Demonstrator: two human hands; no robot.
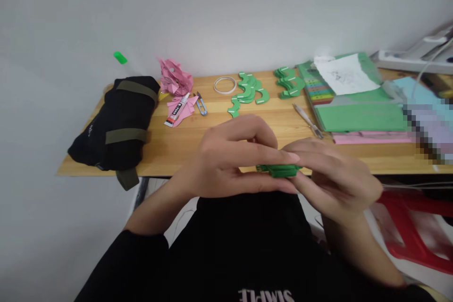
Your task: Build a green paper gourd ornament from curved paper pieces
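Observation:
Between my two hands, just off the table's front edge, is a small stack of green paper pieces [283, 171]. My left hand [240, 155] pinches it from the left, fingers on top and thumb below. From the right, my right hand [329, 170] presses the same stack with its fingertips and thumb. Most of the stack's outline is hidden by the fingers. Beyond my hands lie curved green paper pieces [247, 88] with white strips on them. A second pile of curved green pieces [290, 84] lies farther right.
A black bag [123, 113] rests at the left. Near it are crumpled pink paper [176, 78], a glue tube [177, 111], blue thread snips [201, 104] and a tape roll [224, 85]. Rightward lie a white pen-like tool [307, 120], green sheets [359, 118] and a power strip [403, 59].

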